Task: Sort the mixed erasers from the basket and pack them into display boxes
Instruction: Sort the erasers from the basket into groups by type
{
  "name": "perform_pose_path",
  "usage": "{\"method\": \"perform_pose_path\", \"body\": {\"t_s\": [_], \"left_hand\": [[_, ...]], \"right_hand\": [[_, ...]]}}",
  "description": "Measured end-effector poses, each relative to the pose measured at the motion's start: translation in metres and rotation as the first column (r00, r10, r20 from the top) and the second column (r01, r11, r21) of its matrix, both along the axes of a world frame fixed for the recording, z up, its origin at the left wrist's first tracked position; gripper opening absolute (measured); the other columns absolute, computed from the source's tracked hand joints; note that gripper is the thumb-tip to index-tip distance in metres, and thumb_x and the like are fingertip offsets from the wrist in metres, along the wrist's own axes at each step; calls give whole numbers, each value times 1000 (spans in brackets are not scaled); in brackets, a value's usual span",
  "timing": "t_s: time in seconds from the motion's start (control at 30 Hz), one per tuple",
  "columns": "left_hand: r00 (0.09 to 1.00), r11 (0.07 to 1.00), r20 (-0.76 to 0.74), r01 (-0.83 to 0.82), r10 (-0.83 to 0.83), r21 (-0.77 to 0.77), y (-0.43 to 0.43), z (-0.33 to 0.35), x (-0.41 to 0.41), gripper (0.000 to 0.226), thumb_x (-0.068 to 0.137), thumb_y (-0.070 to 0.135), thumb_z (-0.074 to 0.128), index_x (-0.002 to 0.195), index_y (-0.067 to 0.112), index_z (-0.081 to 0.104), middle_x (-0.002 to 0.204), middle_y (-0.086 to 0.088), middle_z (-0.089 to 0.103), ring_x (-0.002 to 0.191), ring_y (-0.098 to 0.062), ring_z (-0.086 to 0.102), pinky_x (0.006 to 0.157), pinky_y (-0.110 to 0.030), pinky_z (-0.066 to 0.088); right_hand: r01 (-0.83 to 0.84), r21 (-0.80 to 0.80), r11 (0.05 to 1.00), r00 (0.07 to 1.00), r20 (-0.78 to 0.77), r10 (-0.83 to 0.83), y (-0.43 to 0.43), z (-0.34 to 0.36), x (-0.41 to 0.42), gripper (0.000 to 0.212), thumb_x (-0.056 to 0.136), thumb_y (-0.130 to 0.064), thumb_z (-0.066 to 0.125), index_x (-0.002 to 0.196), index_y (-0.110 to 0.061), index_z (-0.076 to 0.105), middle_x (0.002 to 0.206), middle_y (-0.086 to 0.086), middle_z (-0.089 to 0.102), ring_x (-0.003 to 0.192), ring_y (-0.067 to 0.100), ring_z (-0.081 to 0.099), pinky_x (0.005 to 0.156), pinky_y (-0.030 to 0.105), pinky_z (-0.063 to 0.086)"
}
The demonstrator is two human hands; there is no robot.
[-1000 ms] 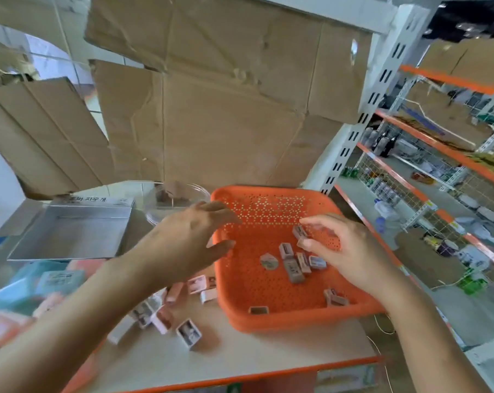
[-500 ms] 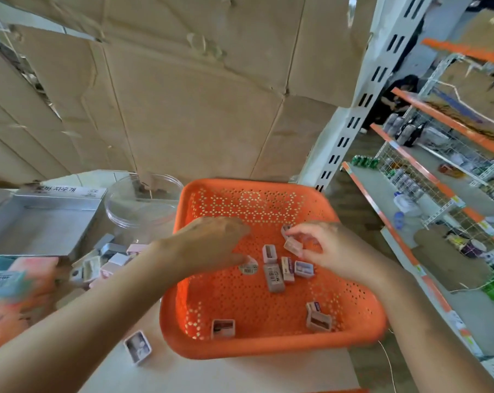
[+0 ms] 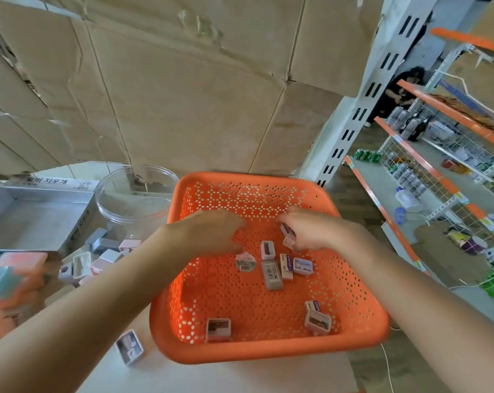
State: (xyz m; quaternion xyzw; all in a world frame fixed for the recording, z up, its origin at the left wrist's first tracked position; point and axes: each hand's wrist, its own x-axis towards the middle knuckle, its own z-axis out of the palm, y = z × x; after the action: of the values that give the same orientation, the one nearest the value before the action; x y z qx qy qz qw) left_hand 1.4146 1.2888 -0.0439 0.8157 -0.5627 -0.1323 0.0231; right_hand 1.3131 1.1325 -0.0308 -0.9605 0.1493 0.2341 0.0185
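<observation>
An orange basket [image 3: 268, 351] sits on the table [image 3: 211, 377], with an open silver display box [image 3: 35, 222] to its left. The left hand [image 3: 208, 232] hovers inside the basket with its fingers bent; whether they grip anything cannot be told. The right hand [image 3: 311, 231] pinches small pink erasers [image 3: 288, 240] above the loose erasers [image 3: 271, 275] on the basket floor.

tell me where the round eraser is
Head view: the round eraser lies in the orange basket, near the left hand, directly left of the long grey eraser.
</observation>
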Motion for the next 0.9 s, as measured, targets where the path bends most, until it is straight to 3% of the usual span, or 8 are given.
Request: {"method": "perform_pose_path", "body": {"t_s": [0.13, 0.27, 0.33, 0.47, 0.53, 0.7, 0.83, 0.9], "left_hand": [[999, 1000, -37, -3, 3, 0, 0, -1, 1, 44, 90, 37, 53, 131, 24, 45, 135, 4, 48, 124, -15, 44, 98, -32, 37], [999, 1000, -48, 4, -4, 3, 1, -2, 1, 46, 89, 39, 54, 132, 23, 45, 136, 4, 47, 125, -16, 44, 100, -33, 37], [998, 1000, -55, 6, -6, 6, 1, -3, 2, 48, 89, 40, 54, 133, 23, 43, 137, 4, 47, 125, -16, 44, 101, -34, 37], [996, 1000, -84, 22, -23, -11, 1, -2, 0, 49, 88, 38, 56, 133, 23, 44, 137, 3, 47, 125, -16, 44, 103, -35, 37], [992, 998, -106, 62, -65, -28, 0, 0, -3, 49, 87, 35, 59, 133, 22, 45, 137, 4, 47, 125, -15, 43, 103, -31, 36], [972, 981, -134, 188, -192, -43, -7, 7, -10, 49, 84, 28, 64, 130, 24, 47, 134, 6, 47, 121, -13, 44, 100, -28, 36], [964, 968, -90, 249, -252, -44, -22, 11, -18, 50, 84, 26, 64, 131, 22, 47, 135, 3, 47, 123, -16, 44, 101, -31, 36], [955, 957, -63, 288, -289, -29, -32, 10, -26, 51, 85, 30, 63, 131, 18, 46, 134, 1, 47, 123, -18, 44, 99, -30, 37]], "right_hand": [[-21, -36, 999, 999, 31, 22, -1, -6, 1, 34, 86, -14, 60, 118, -10, 52, 111, 7, 53, 100, 25, 55, 71, 28, 39], [-10, -5, 1000, 1000, 20, 10, -1, -5, 2, 27, 81, -21, 65, 105, -13, 55, 98, 3, 55, 88, 21, 54, 56, 26, 33], [4, 14, 1000, 999, 33, -4, -2, -6, 1, 26, 79, -23, 67, 102, -15, 57, 96, 1, 56, 86, 20, 55, 55, 26, 34], [-24, 7, 1000, 990, 141, 22, 0, 3, -5, 29, 78, -23, 69, 105, -18, 63, 92, -5, 52, 84, 14, 52, 54, 21, 33], [-25, 4, 1000, 971, 237, 24, 1, 11, -13, 29, 79, -26, 70, 106, -20, 63, 93, -6, 46, 90, 14, 51, 62, 24, 32], [53, 21, 998, 897, 439, -57, -2, 31, -43, 29, 79, -21, 70, 107, -19, 61, 113, -1, 48, 99, 15, 54, 71, 25, 36], [73, 16, 997, 863, 501, -72, 0, 35, -58, 30, 79, -18, 70, 108, -20, 62, 97, -11, 38, 82, 7, 46, 59, 19, 31], [72, 6, 997, 864, 500, -65, 2, 34, -62, 31, 79, -18, 70, 108, -22, 61, 90, -14, 36, 80, 7, 44, 61, 17, 34]]}}
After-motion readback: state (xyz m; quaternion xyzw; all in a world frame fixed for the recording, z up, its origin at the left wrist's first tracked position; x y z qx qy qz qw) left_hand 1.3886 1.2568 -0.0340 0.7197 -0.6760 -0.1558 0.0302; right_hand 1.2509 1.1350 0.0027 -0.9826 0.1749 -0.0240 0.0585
